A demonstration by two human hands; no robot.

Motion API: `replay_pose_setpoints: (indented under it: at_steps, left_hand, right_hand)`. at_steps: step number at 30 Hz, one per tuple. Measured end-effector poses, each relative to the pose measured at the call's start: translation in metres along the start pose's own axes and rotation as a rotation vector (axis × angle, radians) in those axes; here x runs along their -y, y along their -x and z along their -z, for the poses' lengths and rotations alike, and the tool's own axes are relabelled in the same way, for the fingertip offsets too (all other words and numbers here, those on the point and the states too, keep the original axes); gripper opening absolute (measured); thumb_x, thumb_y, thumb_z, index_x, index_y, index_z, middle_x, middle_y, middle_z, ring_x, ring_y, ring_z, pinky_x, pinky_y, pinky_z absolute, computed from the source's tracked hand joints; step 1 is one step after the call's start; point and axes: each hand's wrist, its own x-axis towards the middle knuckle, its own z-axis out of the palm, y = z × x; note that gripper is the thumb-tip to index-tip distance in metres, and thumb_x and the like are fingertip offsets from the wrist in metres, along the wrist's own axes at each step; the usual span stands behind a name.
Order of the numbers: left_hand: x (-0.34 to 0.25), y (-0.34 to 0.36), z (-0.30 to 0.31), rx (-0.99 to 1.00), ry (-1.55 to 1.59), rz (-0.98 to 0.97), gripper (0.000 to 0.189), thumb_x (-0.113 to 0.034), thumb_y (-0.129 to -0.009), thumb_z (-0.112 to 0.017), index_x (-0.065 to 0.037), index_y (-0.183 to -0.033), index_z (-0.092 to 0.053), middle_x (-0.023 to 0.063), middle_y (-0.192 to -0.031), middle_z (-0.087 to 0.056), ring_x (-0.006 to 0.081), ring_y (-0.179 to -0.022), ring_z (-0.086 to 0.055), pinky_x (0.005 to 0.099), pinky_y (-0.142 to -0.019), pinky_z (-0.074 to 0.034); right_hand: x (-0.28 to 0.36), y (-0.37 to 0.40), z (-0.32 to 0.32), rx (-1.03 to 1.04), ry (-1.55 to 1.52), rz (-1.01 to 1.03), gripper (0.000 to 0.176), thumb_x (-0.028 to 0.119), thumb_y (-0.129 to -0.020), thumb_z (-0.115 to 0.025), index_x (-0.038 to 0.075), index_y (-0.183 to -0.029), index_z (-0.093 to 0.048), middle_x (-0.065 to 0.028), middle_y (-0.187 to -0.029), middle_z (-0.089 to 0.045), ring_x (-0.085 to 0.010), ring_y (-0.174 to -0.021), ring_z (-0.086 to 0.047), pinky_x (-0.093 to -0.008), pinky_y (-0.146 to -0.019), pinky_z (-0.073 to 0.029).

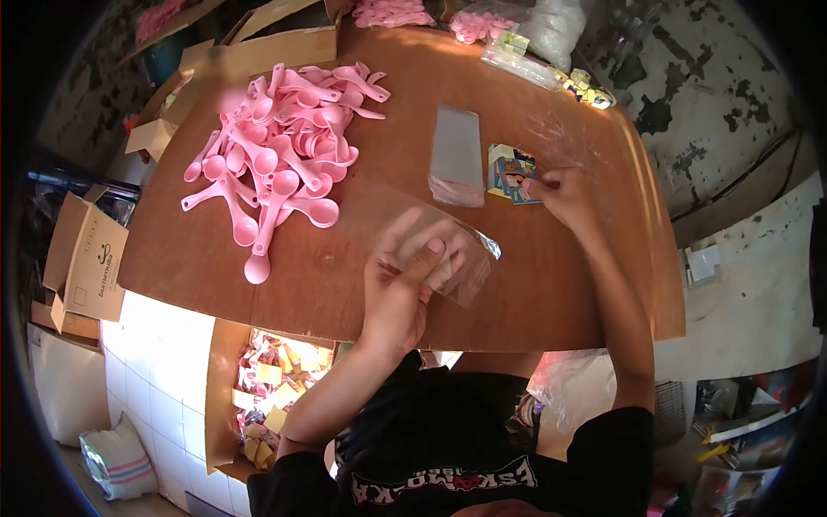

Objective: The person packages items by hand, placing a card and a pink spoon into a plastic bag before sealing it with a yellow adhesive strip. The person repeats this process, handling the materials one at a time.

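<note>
My left hand is closed on a clear plastic bag, thumb across the front and fingers showing through the film. The bag is held above the table, tilted, its shiny edge toward the right. My right hand pinches the right edge of a small printed card at the top of a little stack; the fingertips partly cover it. Just left of the cards lies a neat pile of flat clear bags. A large heap of pink measuring spoons spreads over the table's left side.
The brown wooden table has a curved-looking front edge near my body. Cardboard boxes stand at left, and one box of wrapped pieces sits below. Rolls of plastic and pink items lie at the back.
</note>
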Motion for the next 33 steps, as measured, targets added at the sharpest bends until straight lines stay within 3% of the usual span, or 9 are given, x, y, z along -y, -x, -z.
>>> replay_pose_setpoints:
  at_steps: [2, 4, 9, 15, 22, 25, 29, 31, 33]
  left_hand:
    - [-0.002, 0.001, -0.001, -0.003, 0.009, -0.015, 0.048, -0.001, -0.087, -0.058, -0.003, -0.13, -0.036, 0.0192, -0.118, -0.054, 0.0289, -0.104, -0.06, 0.0391, -0.089, -0.053]
    - [-0.002, 0.002, -0.001, -0.005, 0.014, -0.026, 0.053, 0.0, -0.086, -0.06, -0.002, -0.132, -0.033, 0.0201, -0.121, -0.053, 0.0289, -0.106, -0.059, 0.0383, -0.089, -0.052]
    - [0.002, 0.004, 0.006, 0.043, 0.014, -0.081, 0.056, 0.008, -0.085, -0.055, -0.007, -0.135, -0.035, 0.0183, -0.115, -0.058, 0.0234, -0.099, -0.062, 0.0338, -0.084, -0.055]
    - [0.007, 0.003, 0.012, 0.009, -0.069, -0.157, 0.062, 0.011, -0.08, -0.061, 0.0, -0.134, -0.034, 0.0188, -0.115, -0.058, 0.0228, -0.107, -0.058, 0.0329, -0.085, -0.054]
    - [0.01, 0.004, 0.009, 0.026, -0.083, -0.161, 0.068, 0.012, -0.075, -0.065, 0.0, -0.134, -0.034, 0.0218, -0.118, -0.056, 0.0241, -0.104, -0.06, 0.0344, -0.084, -0.054]
    - [0.01, 0.006, 0.008, 0.005, -0.12, -0.189, 0.069, 0.011, -0.078, -0.062, -0.007, -0.138, -0.032, 0.0222, -0.115, -0.059, 0.0251, -0.097, -0.063, 0.0348, -0.082, -0.055]
    - [0.014, 0.006, 0.01, -0.028, -0.244, -0.258, 0.072, 0.011, -0.077, -0.063, -0.006, -0.138, -0.03, 0.0225, -0.113, -0.06, 0.0254, -0.097, -0.063, 0.0356, -0.082, -0.054]
    - [0.011, 0.009, 0.005, -0.004, -0.229, -0.225, 0.072, 0.013, -0.076, -0.064, 0.001, -0.137, -0.027, 0.0205, -0.111, -0.061, 0.0253, -0.096, -0.064, 0.0324, -0.082, -0.054]
    - [0.011, 0.009, 0.003, 0.012, -0.238, -0.255, 0.072, 0.013, -0.076, -0.064, 0.001, -0.137, -0.027, 0.0201, -0.11, -0.062, 0.025, -0.096, -0.064, 0.0319, -0.082, -0.054]
  right_hand:
    - [-0.016, -0.003, -0.004, -0.031, -0.107, 0.045, 0.038, 0.039, -0.076, -0.07, 0.001, -0.078, -0.069, -0.0123, -0.069, -0.066, -0.023, -0.061, -0.063, -0.0357, -0.058, -0.047]
    - [-0.021, 0.0, -0.002, 0.056, -0.405, 0.091, 0.02, 0.02, -0.081, -0.068, 0.0, -0.081, -0.068, -0.0036, -0.064, -0.062, -0.0081, -0.058, -0.054, -0.0247, -0.053, -0.042]
    - [0.016, 0.074, 0.045, 0.036, -0.662, -0.084, 0.019, 0.011, -0.084, -0.064, -0.003, -0.096, -0.065, -0.0049, -0.068, -0.063, -0.0056, -0.058, -0.055, -0.0201, -0.052, -0.042]
    - [0.046, 0.178, 0.029, -0.192, -1.023, -0.086, 0.027, 0.004, -0.084, -0.064, -0.004, -0.109, -0.058, -0.007, -0.076, -0.065, -0.0061, -0.063, -0.059, -0.0187, -0.052, -0.047]
    - [0.074, 0.198, -0.001, -0.275, -1.175, -0.3, 0.027, 0.006, -0.085, -0.064, -0.005, -0.109, -0.058, -0.01, -0.085, -0.065, -0.0095, -0.069, -0.062, -0.0206, -0.057, -0.051]
    - [0.072, 0.2, -0.015, -0.355, -1.226, -0.089, 0.026, 0.006, -0.085, -0.064, -0.005, -0.109, -0.059, -0.0103, -0.086, -0.065, -0.0095, -0.072, -0.063, -0.0205, -0.061, -0.053]
    - [0.085, 0.2, -0.009, -0.344, -1.236, -0.118, 0.025, 0.004, -0.085, -0.064, -0.005, -0.108, -0.059, -0.0106, -0.086, -0.065, -0.0099, -0.073, -0.063, -0.0208, -0.062, -0.053]
    - [0.089, 0.2, -0.005, -0.301, -1.196, -0.171, 0.024, 0.002, -0.085, -0.063, -0.005, -0.108, -0.059, -0.011, -0.087, -0.065, -0.0102, -0.074, -0.063, -0.0209, -0.063, -0.052]
    - [0.084, 0.2, -0.012, -0.327, -1.185, -0.087, 0.024, 0.002, -0.085, -0.063, -0.006, -0.107, -0.059, -0.0111, -0.087, -0.065, -0.0103, -0.075, -0.063, -0.021, -0.064, -0.052]
